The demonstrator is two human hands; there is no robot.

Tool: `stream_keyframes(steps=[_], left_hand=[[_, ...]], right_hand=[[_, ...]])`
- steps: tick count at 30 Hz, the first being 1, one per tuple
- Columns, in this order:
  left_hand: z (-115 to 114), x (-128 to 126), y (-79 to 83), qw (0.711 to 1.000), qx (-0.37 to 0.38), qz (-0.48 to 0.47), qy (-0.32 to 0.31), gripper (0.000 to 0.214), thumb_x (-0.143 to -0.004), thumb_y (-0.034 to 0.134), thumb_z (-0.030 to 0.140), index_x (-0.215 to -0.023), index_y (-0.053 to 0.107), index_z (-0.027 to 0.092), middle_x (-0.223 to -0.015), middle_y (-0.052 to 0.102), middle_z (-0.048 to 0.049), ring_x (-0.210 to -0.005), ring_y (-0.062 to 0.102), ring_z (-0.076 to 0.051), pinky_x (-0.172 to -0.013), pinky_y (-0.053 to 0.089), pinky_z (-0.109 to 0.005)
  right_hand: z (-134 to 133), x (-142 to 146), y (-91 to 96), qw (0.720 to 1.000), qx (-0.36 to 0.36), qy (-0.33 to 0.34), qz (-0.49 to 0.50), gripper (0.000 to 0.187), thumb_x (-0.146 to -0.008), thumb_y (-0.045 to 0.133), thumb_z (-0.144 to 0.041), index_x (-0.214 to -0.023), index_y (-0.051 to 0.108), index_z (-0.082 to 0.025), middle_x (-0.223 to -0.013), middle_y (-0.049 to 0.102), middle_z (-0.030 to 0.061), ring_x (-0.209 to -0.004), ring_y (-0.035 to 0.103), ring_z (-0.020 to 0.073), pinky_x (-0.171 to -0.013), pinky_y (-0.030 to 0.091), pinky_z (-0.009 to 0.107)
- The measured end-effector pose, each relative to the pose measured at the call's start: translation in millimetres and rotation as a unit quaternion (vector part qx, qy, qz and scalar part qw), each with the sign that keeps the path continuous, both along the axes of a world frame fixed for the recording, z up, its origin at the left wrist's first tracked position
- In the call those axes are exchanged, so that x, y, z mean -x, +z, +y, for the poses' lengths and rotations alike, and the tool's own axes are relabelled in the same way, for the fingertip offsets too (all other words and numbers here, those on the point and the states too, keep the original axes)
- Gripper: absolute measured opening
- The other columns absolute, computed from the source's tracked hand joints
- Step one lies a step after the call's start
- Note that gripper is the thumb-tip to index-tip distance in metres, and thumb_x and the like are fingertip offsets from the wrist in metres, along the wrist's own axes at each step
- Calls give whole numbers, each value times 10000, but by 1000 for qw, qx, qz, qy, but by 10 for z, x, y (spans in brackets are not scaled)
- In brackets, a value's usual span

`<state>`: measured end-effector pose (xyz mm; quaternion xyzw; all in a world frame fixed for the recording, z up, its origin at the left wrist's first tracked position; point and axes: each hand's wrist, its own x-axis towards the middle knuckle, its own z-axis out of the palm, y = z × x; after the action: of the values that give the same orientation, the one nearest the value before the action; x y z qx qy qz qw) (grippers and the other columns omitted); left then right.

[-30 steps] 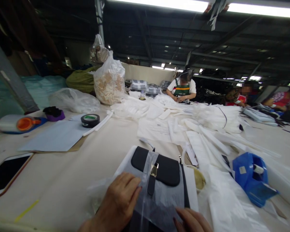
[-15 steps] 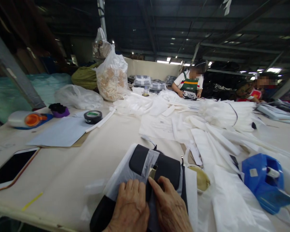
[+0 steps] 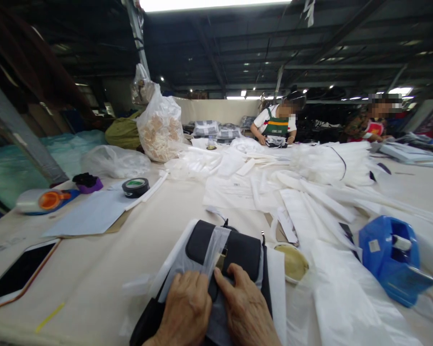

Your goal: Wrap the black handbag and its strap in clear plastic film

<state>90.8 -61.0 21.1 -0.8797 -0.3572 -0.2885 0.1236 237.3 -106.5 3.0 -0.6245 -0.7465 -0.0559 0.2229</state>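
A black handbag [image 3: 245,254] lies on the table in front of me, with thin whitish wrapping around it and a translucent strip [image 3: 218,242] running down its front flap. A gold-coloured metal clasp [image 3: 221,259] shows at the middle, partly under the strip. My left hand [image 3: 189,305] is closed on the front of the bag, its fingers curled over beside the strip. Just below the clasp, my right hand [image 3: 247,302] grips the bag, thumb by the strip and fingers bent. Fingertips of both hands are partly hidden.
Right of the bag are a yellowish round dish [image 3: 291,262], white sheets [image 3: 340,288] and a blue tape dispenser [image 3: 389,259]. At left lie a phone [image 3: 19,274], light-blue paper [image 3: 90,216] and black tape [image 3: 135,187]. Two people work across the table, one in a green apron [image 3: 276,126].
The camera view has tilted up slightly and shifted, so the scene sits a little differently. Both hands stay on the bag around the clasp, with only slight movement.
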Motion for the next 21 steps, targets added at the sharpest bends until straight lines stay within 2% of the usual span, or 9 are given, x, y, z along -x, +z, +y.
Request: stream_keyframes(steps=[3, 6, 9, 11, 13, 15, 18, 21], left_hand=[[23, -20, -53, 998, 8, -30, -48, 246, -791, 307, -3, -675, 418, 183, -641, 470, -18, -605, 428, -200, -639, 246, -334], [9, -32, -65, 996, 49, -10, -77, 242, -818, 301, 16, -701, 435, 181, -674, 481, -20, -633, 432, -208, -647, 237, -341], [-22, -19, -28, 992, 97, 2, -77, 231, -865, 302, 59, -756, 466, 180, -717, 499, -22, -676, 451, -221, -663, 248, -357], [-35, 1, -8, 991, 107, -6, -82, 222, -887, 305, 81, -774, 468, 183, -736, 502, -22, -696, 457, -223, -670, 262, -362], [-35, 24, -17, 990, 107, -14, -86, 201, -900, 318, 96, -789, 462, 184, -758, 501, -22, -712, 462, -218, -676, 286, -360], [-17, 49, -60, 991, 105, -30, -81, 182, -898, 325, 90, -813, 458, 181, -779, 499, -22, -727, 472, -206, -678, 320, -349], [44, 84, -151, 993, 79, -66, -52, 254, -842, 294, 24, -948, 483, 156, -922, 528, -60, -837, 508, -194, -724, 395, -323], [123, 116, -222, 997, 23, -67, -30, 361, -796, 337, 39, -1119, 483, 114, -1082, 515, -104, -967, 514, -200, -803, 440, -294]], right_hand=[[-7, 6, 28, 999, 40, -7, 28, 621, -744, 422, 13, -1268, 496, -310, -1124, 567, 96, -926, 623, 217, -755, 558, 321], [-16, -4, 49, 993, 59, 6, 100, 551, -770, 422, -10, -1207, 539, -326, -1094, 564, 62, -949, 614, 190, -790, 534, 283], [21, -32, 118, 974, 86, -8, 209, 421, -831, 390, -49, -1152, 578, -245, -1026, 590, 62, -904, 627, 162, -788, 520, 249], [100, -59, 233, 960, 103, -56, 255, 347, -866, 380, -80, -1135, 585, -154, -1015, 620, 99, -924, 632, 181, -827, 509, 272], [223, -91, 396, 957, 112, -111, 242, 311, -877, 393, -101, -1119, 589, -100, -1033, 632, 142, -981, 618, 228, -875, 488, 328], [378, -136, 567, 965, 115, -140, 189, 304, -884, 396, -117, -1108, 602, -114, -1056, 625, 154, -990, 607, 265, -871, 476, 382], [622, -239, 741, 974, 126, -116, 149, 324, -869, 421, -113, -1118, 621, -164, -1110, 605, 136, -1054, 563, 283, -919, 427, 425], [830, -373, 777, 967, 159, -98, 171, 354, -794, 525, -116, -1111, 649, -213, -1191, 596, 97, -1172, 479, 305, -1000, 350, 482]])
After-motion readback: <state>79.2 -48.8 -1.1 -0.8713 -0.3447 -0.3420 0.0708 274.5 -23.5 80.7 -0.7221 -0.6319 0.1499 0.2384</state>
